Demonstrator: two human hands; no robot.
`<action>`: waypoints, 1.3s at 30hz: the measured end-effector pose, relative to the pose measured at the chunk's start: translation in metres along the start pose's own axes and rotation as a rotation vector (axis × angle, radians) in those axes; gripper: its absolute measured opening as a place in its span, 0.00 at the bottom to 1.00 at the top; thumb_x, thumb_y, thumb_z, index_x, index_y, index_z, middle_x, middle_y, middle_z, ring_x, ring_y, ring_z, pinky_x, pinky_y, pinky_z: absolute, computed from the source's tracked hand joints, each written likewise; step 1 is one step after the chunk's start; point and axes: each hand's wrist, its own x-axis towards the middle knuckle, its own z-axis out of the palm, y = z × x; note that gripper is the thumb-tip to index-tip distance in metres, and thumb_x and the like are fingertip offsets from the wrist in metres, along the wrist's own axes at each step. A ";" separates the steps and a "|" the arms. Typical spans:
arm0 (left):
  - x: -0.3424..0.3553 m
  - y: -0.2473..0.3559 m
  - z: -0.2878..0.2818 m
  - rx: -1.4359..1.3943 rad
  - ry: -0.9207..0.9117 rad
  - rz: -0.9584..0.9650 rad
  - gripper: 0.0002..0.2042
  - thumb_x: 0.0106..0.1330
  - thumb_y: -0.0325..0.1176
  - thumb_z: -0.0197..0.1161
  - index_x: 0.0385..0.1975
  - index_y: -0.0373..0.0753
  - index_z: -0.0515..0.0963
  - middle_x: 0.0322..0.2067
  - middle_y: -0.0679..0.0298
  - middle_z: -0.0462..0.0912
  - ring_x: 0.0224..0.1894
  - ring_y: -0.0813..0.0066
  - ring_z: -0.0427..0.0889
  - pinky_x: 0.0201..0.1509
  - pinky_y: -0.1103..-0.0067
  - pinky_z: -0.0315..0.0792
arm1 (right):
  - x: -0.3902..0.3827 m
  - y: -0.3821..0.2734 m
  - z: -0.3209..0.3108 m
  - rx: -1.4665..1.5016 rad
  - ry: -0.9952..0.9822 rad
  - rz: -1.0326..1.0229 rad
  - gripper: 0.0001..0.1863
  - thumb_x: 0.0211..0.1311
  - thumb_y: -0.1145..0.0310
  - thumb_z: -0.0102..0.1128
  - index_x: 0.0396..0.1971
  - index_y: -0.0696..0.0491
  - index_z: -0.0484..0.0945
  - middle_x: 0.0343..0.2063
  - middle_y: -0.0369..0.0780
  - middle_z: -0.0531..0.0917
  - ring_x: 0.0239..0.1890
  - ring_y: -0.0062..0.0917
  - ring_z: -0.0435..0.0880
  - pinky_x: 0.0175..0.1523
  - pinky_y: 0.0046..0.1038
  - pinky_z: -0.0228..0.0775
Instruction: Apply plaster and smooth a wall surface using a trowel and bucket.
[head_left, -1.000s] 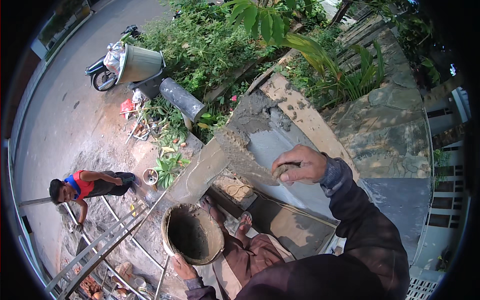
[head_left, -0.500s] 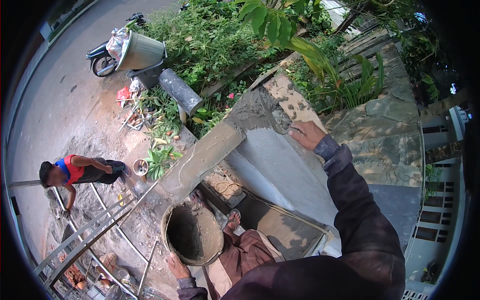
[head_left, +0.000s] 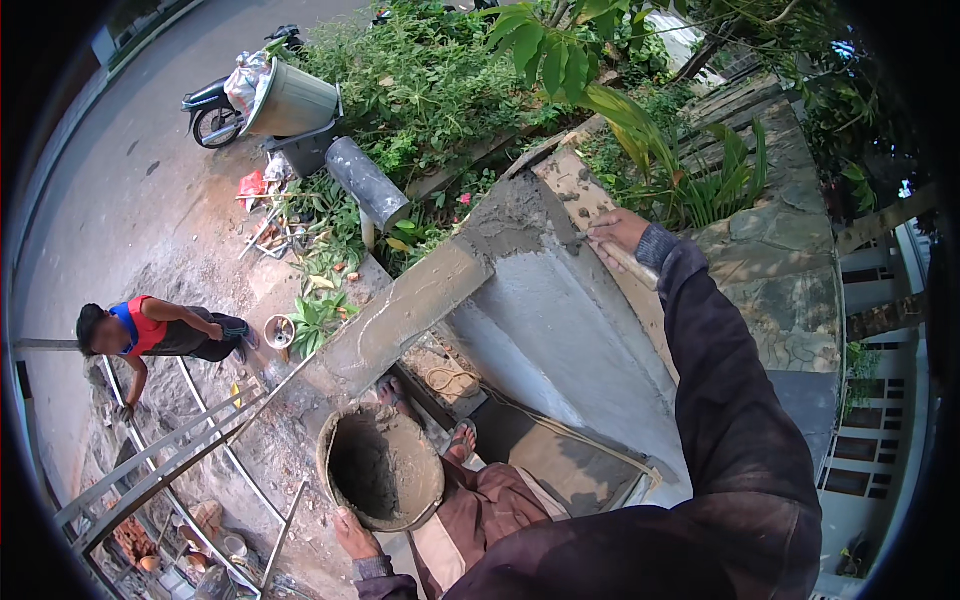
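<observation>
My left hand (head_left: pixel 355 532) grips the lower left side of a mortar-crusted bucket (head_left: pixel 385 465) with wet grey mortar inside. My right hand (head_left: pixel 625 240) is closed on a trowel (head_left: pixel 632 266), its pale handle showing under my fingers and its blade mostly hidden. It is at the edge of a wooden board (head_left: pixel 560 170), which has lumps of mortar on it, beside a patch of wet mortar (head_left: pixel 505 215) at the top corner of the plastered wall (head_left: pixel 525 320). A mortar-coated ledge (head_left: pixel 410 310) runs down and left from that corner.
A person (head_left: pixel 170 330) bends over metal bars (head_left: pixel 205 415) on the rubble-strewn ground at lower left. A motorcycle (head_left: pixel 205 120), pale bin (head_left: pixel 290 105), dark cylinder (head_left: pixel 365 180) and plants (head_left: pixel 430 90) stand beyond. A coiled cord (head_left: pixel 450 380) lies by my sandalled feet.
My right hand with the trowel has moved up and right from over the middle of the plastered wall to the board's edge near the top corner. My left hand still holds the bucket.
</observation>
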 end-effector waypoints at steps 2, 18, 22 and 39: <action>0.001 -0.012 0.001 -0.034 -0.010 0.000 0.17 0.64 0.41 0.41 0.22 0.33 0.63 0.18 0.68 0.59 0.22 0.79 0.56 0.26 0.80 0.56 | -0.004 0.003 -0.005 0.087 -0.032 0.062 0.09 0.54 0.66 0.48 0.25 0.58 0.70 0.11 0.38 0.70 0.09 0.22 0.71 0.11 0.24 0.65; -0.009 -0.025 0.006 0.091 -0.035 0.021 0.17 0.64 0.40 0.40 0.22 0.31 0.62 0.17 0.62 0.60 0.22 0.74 0.58 0.28 0.77 0.58 | -0.052 0.009 0.063 -1.138 0.609 0.015 0.14 0.49 0.62 0.49 0.34 0.55 0.69 0.29 0.49 0.75 0.35 0.42 0.75 0.40 0.39 0.66; -0.011 -0.012 0.017 0.054 -0.094 0.013 0.17 0.63 0.41 0.42 0.21 0.32 0.62 0.16 0.63 0.60 0.22 0.76 0.58 0.26 0.79 0.57 | -0.076 0.020 0.084 -1.212 0.761 -0.209 0.09 0.49 0.65 0.50 0.27 0.55 0.68 0.24 0.46 0.74 0.29 0.41 0.76 0.32 0.38 0.67; -0.044 -0.031 0.008 -0.086 -0.049 -0.118 0.15 0.62 0.39 0.44 0.19 0.34 0.59 0.18 0.67 0.56 0.23 0.78 0.55 0.26 0.81 0.55 | 0.014 0.048 0.183 -0.310 -0.202 -0.460 0.14 0.48 0.61 0.56 0.30 0.56 0.73 0.21 0.43 0.76 0.25 0.30 0.76 0.30 0.26 0.66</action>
